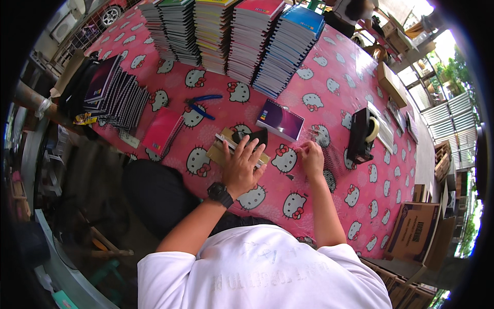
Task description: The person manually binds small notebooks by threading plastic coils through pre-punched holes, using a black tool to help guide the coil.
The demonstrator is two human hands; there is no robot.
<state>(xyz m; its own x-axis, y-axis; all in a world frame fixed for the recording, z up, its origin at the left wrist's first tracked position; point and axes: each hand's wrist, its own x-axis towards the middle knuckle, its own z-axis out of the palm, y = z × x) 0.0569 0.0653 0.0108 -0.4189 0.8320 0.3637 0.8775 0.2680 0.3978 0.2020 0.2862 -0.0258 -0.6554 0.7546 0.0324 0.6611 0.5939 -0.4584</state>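
Brown card stack (pixel 220 150) lies under the left hand (pixel 241 166), whose grip is flat and open, pressing down. The right hand (pixel 312 158) pinches a clear plastic sleeve (pixel 329 154) just beside it. Past them sit a purple notebook (pixel 280 120) and blue pliers (pixel 202 106) on the pink tabletop (pixel 329 92).

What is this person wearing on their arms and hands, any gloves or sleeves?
No gloves: both hands are bare. The left hand has a black wristwatch with a chunky round case strapped at the wrist. The right hand wears nothing visible. Both forearms are uncovered; the short sleeves of a white T-shirt end above the elbows.
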